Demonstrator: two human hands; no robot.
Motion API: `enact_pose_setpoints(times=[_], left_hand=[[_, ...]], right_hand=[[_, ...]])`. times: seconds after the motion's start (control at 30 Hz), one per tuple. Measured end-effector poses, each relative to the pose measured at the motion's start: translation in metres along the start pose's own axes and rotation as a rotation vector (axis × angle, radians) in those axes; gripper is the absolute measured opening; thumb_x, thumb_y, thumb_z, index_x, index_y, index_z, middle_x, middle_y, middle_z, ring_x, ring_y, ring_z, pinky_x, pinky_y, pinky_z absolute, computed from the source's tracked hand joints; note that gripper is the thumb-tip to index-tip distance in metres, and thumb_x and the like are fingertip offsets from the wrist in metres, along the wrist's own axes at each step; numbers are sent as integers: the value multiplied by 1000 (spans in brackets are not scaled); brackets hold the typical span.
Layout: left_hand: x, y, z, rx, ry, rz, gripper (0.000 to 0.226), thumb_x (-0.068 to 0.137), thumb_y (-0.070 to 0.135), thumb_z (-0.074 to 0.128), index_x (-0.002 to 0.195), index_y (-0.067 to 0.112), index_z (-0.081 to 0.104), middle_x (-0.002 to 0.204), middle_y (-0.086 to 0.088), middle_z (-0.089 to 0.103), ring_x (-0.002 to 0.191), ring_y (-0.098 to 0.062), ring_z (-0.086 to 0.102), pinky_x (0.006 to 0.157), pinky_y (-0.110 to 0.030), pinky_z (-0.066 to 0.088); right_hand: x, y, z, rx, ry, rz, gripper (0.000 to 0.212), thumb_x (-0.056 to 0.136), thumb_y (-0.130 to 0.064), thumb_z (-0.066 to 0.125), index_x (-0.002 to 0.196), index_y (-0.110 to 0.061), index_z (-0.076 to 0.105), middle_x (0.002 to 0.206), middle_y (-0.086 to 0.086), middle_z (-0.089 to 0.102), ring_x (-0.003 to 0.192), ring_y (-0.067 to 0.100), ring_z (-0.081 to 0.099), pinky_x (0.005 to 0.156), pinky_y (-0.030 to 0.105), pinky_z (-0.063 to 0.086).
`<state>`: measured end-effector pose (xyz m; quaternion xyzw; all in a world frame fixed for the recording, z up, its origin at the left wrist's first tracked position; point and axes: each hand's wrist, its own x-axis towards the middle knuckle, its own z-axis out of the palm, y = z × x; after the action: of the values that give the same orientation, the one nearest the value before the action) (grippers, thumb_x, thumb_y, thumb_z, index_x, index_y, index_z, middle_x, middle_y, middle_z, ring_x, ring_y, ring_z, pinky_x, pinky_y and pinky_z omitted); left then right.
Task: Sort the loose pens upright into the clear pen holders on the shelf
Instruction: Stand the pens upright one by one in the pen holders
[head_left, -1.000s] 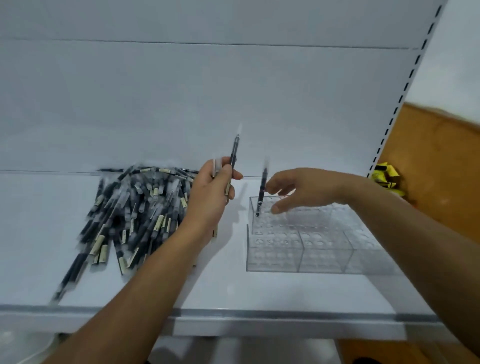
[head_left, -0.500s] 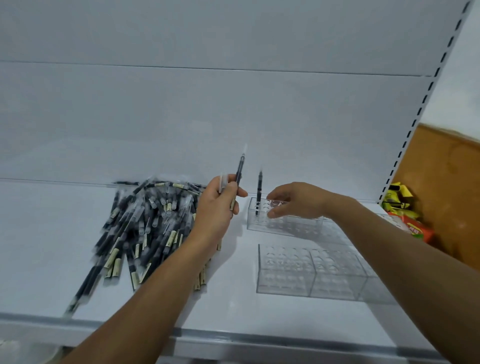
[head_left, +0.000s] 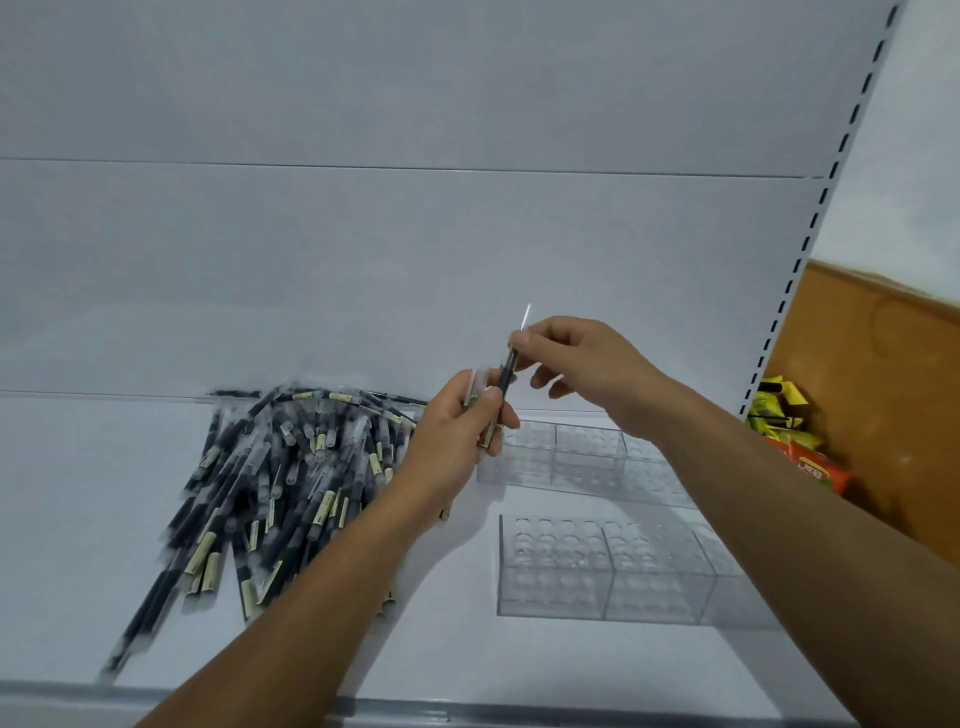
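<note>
Right hand (head_left: 587, 369), fingers (head_left: 524, 344) pinching one slim black pen (head_left: 508, 370) near its top, just above the left hand (head_left: 457, 431) gripping a small bundle (head_left: 479, 387) (light, stiff, slick, I'd say). Best taken mid-barrel. Clear pen holders (head_left: 571, 460) sit below.

1. A white shelf (head_left: 78, 519) spans the lower view, with its grey front edge (head_left: 415, 709) at 6 o'clock.
2. A plain white back panel (head_left: 415, 260) fills 12 o'clock, evenly lit.
3. A slotted upright (head_left: 810, 244) rises at 2 o'clock, with a pale wall (head_left: 930, 130) beyond.
4. At 3 o'clock stands a brown board (head_left: 883, 374), with colourful packets (head_left: 779, 415) in front of it.
</note>
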<state>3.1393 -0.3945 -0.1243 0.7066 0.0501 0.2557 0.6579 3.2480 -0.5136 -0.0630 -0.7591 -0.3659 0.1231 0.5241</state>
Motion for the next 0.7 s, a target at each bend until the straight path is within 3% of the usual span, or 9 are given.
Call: enact_pose_setpoints(times=[0.13, 0.27, 0.4, 0.47, 0.57, 0.7], left_hand=[[3, -3, -4, 173, 85, 3, 16, 101, 25, 44, 106, 25, 59, 87, 7, 67, 60, -7, 58, 51, -14, 38], [10, -14, -21, 366, 204, -66, 18, 98, 30, 48, 112, 26, 58, 91, 8, 61, 56, -1, 56, 52, -19, 38], [20, -30, -23, 538, 51, -185, 47, 91, 44, 59, 132, 22, 50, 111, 6, 60, 71, -11, 61, 64, -25, 46], [27, -37, -20, 514, -21, -254, 61, 85, 53, 63, 136, 22, 47, 123, 1, 60, 69, -8, 62, 68, -28, 48], [32, -42, -16, 496, -83, -280, 53, 83, 52, 67, 123, 20, 56, 100, 1, 64, 56, -5, 59, 70, -29, 49], [32, -48, -18, 405, -66, -246, 42, 78, 46, 75, 100, 14, 60, 82, 1, 60, 61, -13, 55, 67, -29, 49]], right_hand=[[1, 3, -4, 143, 87, 23, 16, 93, -28, 65, 92, -13, 70, 88, -1, 74, 70, 7, 66, 63, 22, 51], [6, 6, -17, 205, 292, -10, 15, 94, -24, 63, 92, -9, 65, 86, 0, 72, 65, 5, 66, 61, 20, 51], [11, 18, -13, -44, 333, -20, 18, 93, -28, 65, 96, -10, 63, 87, -2, 72, 69, 5, 69, 63, 23, 54], [12, 22, -8, -116, 311, -24, 20, 92, -30, 65, 96, -11, 63, 88, -1, 73, 72, 8, 70, 71, 28, 56], [15, 25, -4, -180, 296, -27, 20, 92, -31, 65, 95, -11, 63, 88, -1, 73, 73, 8, 70, 79, 35, 57], [17, 27, -2, -295, 205, -6, 20, 91, -31, 66, 91, -11, 63, 87, -1, 73, 73, 8, 70, 78, 36, 57]])
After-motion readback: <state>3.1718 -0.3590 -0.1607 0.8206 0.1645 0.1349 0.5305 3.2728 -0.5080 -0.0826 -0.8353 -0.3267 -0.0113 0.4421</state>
